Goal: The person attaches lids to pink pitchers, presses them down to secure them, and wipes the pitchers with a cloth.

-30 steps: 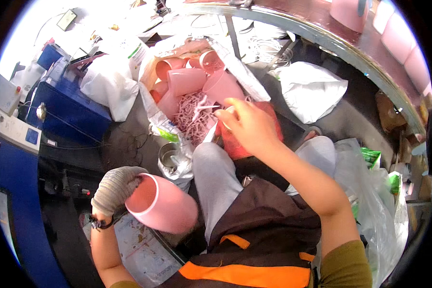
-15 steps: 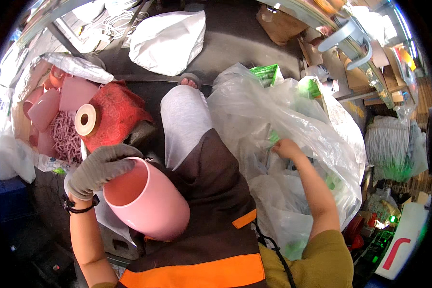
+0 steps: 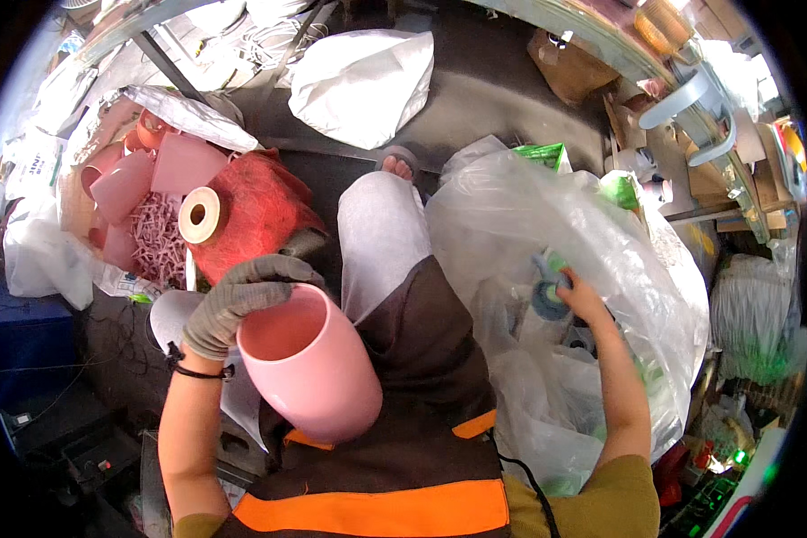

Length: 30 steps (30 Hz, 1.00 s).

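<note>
My left hand, in a grey glove, grips the rim of a glossy pink cup-shaped container. The container tilts over my lap, its open mouth facing up and left. My bare right hand is closed on a blue-green plastic piece whose kind I cannot make out. That hand is at the opening of a large clear plastic bag to the right of my leg. Beside its fingers, inside the bag, a clear object with a dark teal ring shows partly.
At left, a sack holds several pink containers and pink shreds. A cream roll rests against red cloth. A white bag lies ahead. A metal frame with a grey hook crosses the upper right.
My right hand has drawn back slightly in the bag, and the blue-green piece now shows at its fingers. My left hand still holds the pink container, now more upright. The view has shifted.
</note>
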Tool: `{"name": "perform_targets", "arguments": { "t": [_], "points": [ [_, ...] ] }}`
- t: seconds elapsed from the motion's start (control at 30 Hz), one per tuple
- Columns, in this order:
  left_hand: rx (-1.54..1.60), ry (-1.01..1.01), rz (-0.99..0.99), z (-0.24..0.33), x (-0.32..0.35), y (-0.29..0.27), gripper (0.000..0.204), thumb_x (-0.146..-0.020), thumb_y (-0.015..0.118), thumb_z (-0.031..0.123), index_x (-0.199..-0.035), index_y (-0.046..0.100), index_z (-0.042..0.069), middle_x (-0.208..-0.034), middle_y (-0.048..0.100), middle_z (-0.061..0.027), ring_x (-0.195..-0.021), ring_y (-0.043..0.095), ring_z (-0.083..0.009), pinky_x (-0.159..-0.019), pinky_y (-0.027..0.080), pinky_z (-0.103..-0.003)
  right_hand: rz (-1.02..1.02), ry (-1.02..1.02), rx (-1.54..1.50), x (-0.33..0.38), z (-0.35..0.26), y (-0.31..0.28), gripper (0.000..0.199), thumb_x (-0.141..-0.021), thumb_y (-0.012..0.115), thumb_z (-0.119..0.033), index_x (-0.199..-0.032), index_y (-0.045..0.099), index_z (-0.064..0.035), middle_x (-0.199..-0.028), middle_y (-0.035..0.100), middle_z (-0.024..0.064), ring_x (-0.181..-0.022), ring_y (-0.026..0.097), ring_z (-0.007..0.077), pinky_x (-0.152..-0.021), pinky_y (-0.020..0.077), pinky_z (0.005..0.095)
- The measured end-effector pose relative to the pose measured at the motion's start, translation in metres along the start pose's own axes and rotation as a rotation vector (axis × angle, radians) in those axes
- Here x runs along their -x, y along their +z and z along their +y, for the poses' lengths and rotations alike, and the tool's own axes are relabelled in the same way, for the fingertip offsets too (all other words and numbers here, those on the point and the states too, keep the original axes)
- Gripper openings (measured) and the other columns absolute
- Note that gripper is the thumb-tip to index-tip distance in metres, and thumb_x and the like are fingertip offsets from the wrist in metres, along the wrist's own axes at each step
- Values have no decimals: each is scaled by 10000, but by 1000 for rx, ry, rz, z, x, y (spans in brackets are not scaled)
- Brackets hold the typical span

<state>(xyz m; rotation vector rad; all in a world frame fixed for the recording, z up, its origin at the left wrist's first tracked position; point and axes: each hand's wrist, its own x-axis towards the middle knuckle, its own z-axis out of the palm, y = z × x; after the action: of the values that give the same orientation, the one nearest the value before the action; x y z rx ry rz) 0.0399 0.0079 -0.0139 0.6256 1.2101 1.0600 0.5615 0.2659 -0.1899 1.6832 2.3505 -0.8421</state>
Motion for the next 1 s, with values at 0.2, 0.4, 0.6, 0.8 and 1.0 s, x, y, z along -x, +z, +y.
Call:
{"name": "perform_targets", "arguments": {
  "t": [0.2, 0.4, 0.6, 0.8, 1.0],
  "points": [
    [108, 55, -124, -5, -3, -2, 599, -831, 678, 141, -1353, 441, -33, -1195, 576, -135, -1134, 538, -205, -1006, 398, -316, -66, -312, -1030, 27, -231, -61, 651, -844, 656, -202, -1397, 393, 19, -1108, 617, 110, -1049, 567, 194, -974, 414, 348],
    [107, 258, -72, -4, 20, -6, 747, -828, 716, 200, -1453, 339, 43, -1352, 510, -80, -1242, 480, -176, -1053, 386, -341, 75, -1225, -422, 41, -402, -24, 753, -728, 757, -174, -1391, 414, -79, -1393, 434, 160, -1281, 440, 323, -1025, 389, 427],
    [-206, 453, 196, -44, 48, -40, 465, -916, 586, 245, -1331, 513, 47, -1270, 581, -62, -1173, 532, -143, -999, 427, -290, -547, -974, -434, 59, -440, -36, 557, -923, 591, -378, -1357, 483, -44, -1356, 486, 232, -1256, 486, 359, -993, 419, 410],
    [-206, 382, 117, -41, 43, -32, 426, -957, 478, 62, -1379, 427, 42, -1346, 509, -98, -1207, 521, -173, -1043, 411, -305, -593, -599, 297, 72, -510, -58, 641, -925, 526, -543, -1263, 538, 1, -894, 683, 157, -804, 676, 285, -706, 500, 391],
    [-987, 321, 268, -48, 32, -36, 450, -979, 427, 59, -1420, 341, 35, -1402, 442, -115, -1272, 473, -193, -1067, 388, -324, -514, -654, -74, 69, -512, -55, 791, -850, 584, -627, -1308, 476, 8, -882, 655, 168, -741, 651, 247, -644, 500, 341]
  ]
}}
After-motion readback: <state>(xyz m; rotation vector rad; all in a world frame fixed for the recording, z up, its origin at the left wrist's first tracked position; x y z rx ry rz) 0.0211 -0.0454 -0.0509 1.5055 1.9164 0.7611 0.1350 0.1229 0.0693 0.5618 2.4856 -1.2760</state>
